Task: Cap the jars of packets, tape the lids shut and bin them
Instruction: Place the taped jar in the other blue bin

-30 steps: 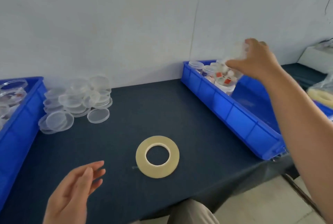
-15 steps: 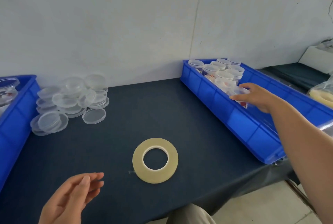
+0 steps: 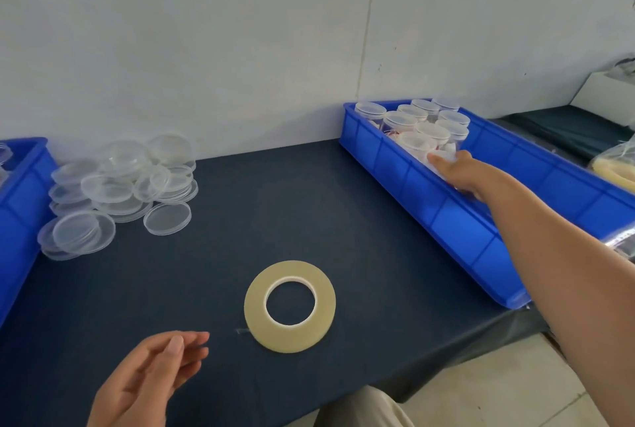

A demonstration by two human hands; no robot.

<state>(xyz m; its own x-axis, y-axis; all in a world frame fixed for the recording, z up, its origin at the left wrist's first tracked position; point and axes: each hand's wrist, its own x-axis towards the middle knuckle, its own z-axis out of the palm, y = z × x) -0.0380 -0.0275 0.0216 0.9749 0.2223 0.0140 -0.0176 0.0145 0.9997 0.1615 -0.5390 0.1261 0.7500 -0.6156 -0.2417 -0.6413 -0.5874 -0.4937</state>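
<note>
My right hand (image 3: 462,175) reaches into the blue bin (image 3: 405,186) on the right and grips a clear capped jar (image 3: 439,173), low against the bin's near wall; its fingers are hidden behind the wall. Several more capped jars of packets (image 3: 424,119) stand at the bin's far end. A roll of clear tape (image 3: 289,306) lies flat on the dark table. My left hand (image 3: 147,378) hovers empty over the table's front left with loosely spread fingers, apart from the tape.
A loose pile of clear lids (image 3: 117,186) sits at the back left by the wall. Another blue bin (image 3: 20,207) stands at the left edge. The table (image 3: 275,220) ends just below the tape. A plastic bag (image 3: 615,169) lies far right.
My right hand has carried the jar from above the bin down into it, beside the standing jars. My left hand has barely moved. The view has shifted slightly left.
</note>
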